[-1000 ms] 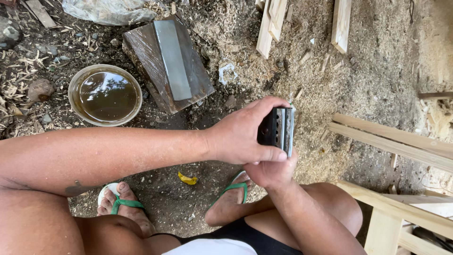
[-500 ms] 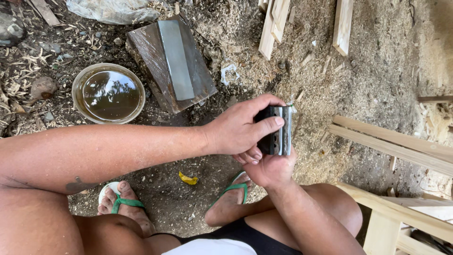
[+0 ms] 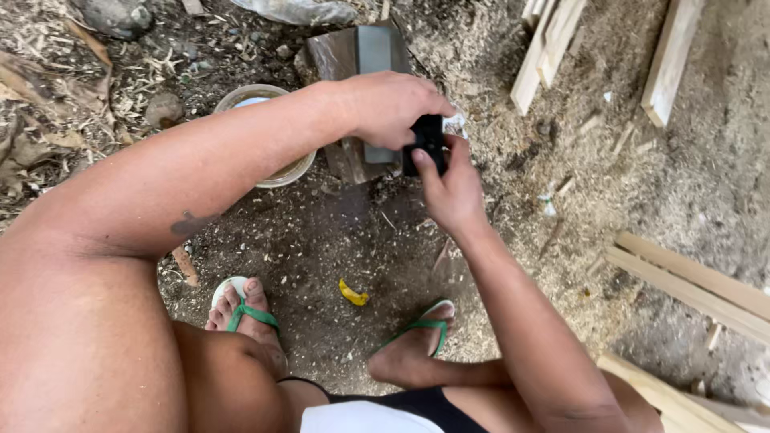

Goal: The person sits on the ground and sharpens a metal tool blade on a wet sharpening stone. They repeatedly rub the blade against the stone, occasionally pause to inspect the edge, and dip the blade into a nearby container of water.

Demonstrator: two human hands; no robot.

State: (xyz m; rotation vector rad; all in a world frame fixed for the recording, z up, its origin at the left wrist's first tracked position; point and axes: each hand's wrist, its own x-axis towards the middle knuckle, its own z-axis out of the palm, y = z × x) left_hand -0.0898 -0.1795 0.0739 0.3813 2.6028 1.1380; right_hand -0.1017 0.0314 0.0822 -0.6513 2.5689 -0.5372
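Moved: both your hands have carried the dark block (image 3: 427, 138) up and forward, over the sharpening stone (image 3: 370, 56).
Left hand (image 3: 393, 106) closed over the block's top; right hand (image 3: 453, 188) pinching it from below. Bowl (image 3: 269, 172) of water just left, under your forearm; planks (image 3: 690, 285) right; green sandals (image 3: 241, 309) below.
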